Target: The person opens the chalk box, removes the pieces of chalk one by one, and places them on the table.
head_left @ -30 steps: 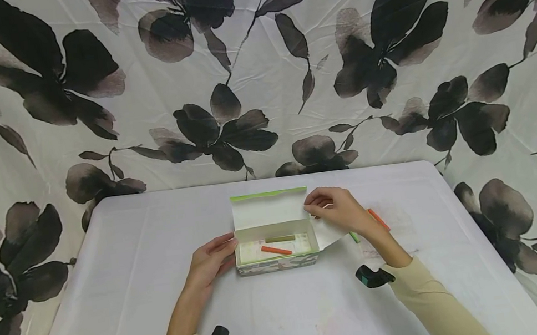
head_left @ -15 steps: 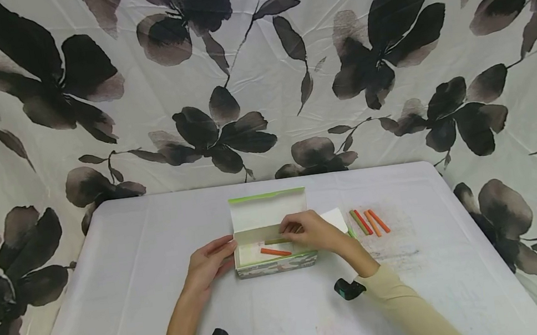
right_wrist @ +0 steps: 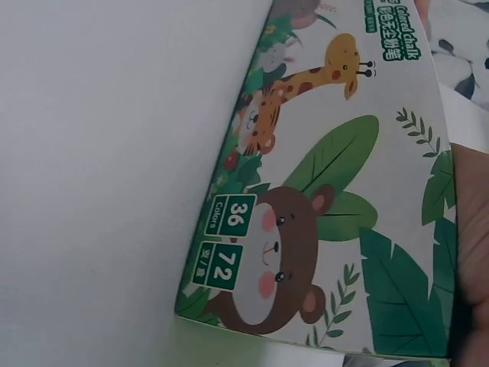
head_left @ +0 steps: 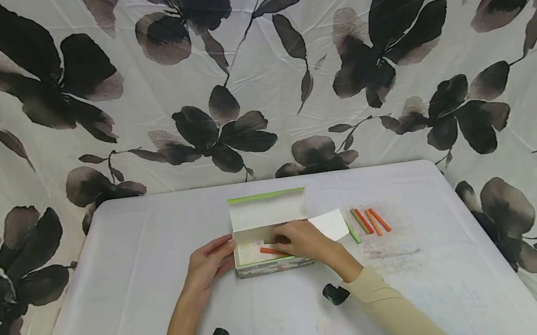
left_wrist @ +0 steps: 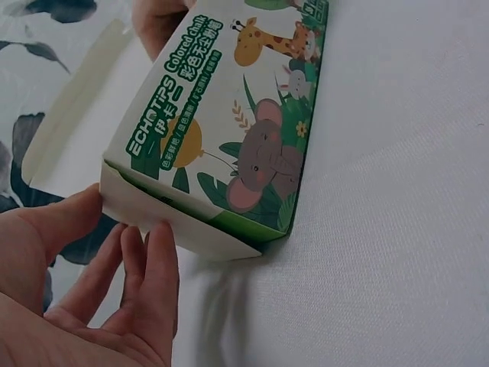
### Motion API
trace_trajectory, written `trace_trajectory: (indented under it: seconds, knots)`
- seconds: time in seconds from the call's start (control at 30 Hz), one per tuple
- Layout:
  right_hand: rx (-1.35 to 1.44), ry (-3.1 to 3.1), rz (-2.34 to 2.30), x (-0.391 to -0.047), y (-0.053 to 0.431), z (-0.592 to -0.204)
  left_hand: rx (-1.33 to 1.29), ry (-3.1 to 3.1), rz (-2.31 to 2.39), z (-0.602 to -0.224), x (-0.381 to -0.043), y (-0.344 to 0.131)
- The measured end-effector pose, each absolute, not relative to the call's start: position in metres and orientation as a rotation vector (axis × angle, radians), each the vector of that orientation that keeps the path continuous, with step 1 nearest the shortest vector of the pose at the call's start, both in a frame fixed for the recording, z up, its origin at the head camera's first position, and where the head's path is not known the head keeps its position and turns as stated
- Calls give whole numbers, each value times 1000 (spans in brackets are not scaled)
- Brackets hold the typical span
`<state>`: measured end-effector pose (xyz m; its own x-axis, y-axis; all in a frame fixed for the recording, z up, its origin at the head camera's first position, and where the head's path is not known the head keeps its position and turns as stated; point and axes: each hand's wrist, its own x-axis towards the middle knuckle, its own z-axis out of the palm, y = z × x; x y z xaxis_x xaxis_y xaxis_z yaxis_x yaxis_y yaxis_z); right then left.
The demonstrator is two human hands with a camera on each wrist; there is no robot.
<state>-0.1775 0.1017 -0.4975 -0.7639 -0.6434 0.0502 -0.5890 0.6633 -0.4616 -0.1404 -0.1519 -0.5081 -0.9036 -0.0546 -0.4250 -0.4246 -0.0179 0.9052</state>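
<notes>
Lower center of the frame, the left hand [head_left: 207, 261] rests straightish fingers against the box [head_left: 271, 269], likely steadying it; inside, the right hand [head_left: 306, 240] bends over the orange chalk [head_left: 271, 251] (whether gripping anything, I can't tell).

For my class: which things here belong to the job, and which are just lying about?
Likely the job:
left hand
right hand
chalk box
orange chalk stick inside
five chalk sticks beside the box

Just around:
floral cloth
white table
chalk smudges

room over left part of box [head_left: 256, 271], raised lid [head_left: 267, 210] behind
</notes>
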Motion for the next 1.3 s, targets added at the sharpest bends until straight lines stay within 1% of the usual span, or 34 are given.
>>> trace_trajectory:
  seconds: [0.37, 0.6, 0.87, 1.3]
  knots:
    - [-933, 2575, -700, -183, 97, -491, -480, 1977, 2040, -508, -141, -151]
    - [-995, 2478, -754, -187, 100, -490, -483, 1985, 2014, -510, -141, -150]
    - [-1094, 2419, -872, -189, 112, -485, -490, 1975, 2020, -510, -141, -149]
    - [-1040, 2413, -1151, -186, 140, -469, -512, 1988, 2017, -510, -141, -149]
